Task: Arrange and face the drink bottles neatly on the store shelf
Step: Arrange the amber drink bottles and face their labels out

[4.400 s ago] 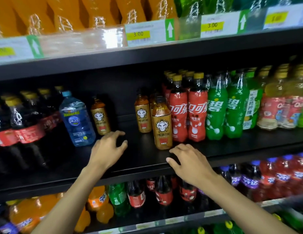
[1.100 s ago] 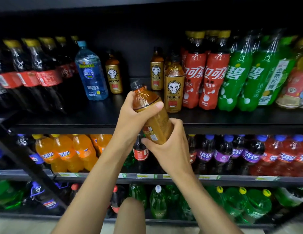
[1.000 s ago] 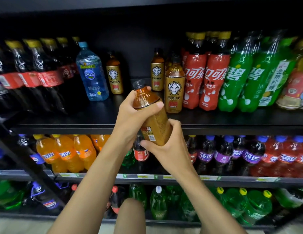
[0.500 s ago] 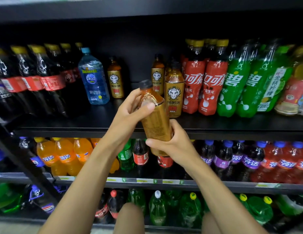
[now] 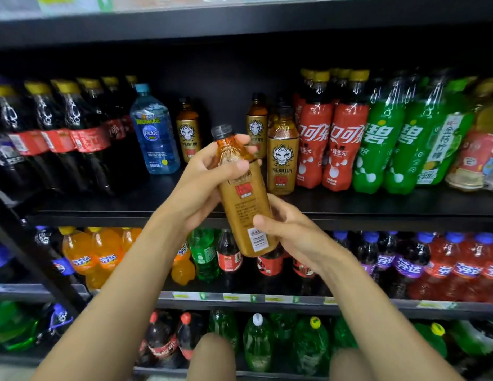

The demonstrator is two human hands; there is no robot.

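Bottle in hand: gold energy-drink bottle (image 5: 245,204), off the shelf, held in air in front of the middle shelf (image 5: 350,213) edge, approx. centre of view.

Grip: left hand (image 5: 204,185) wraps the shoulder/neck, thumb across the front. Right hand (image 5: 292,237) cups the lower body, thumb on the label. Both clenched on it.

Change vs. approx. 1 s ago: bottle was tilted hard left, now nearer upright, cap still leaning left. Label has also turned: small print + barcode now face the camera. Tiger logo not in view on this one.

Ref: gold bottles standing on shelf (image 5: 282,160) show the tiger forward.

Judgement: mid-rotation, facing not done. Needs more twist btwn hands, then set down in the gap beside the water bottle (image 5: 154,133) side gold bottle (image 5: 187,133).
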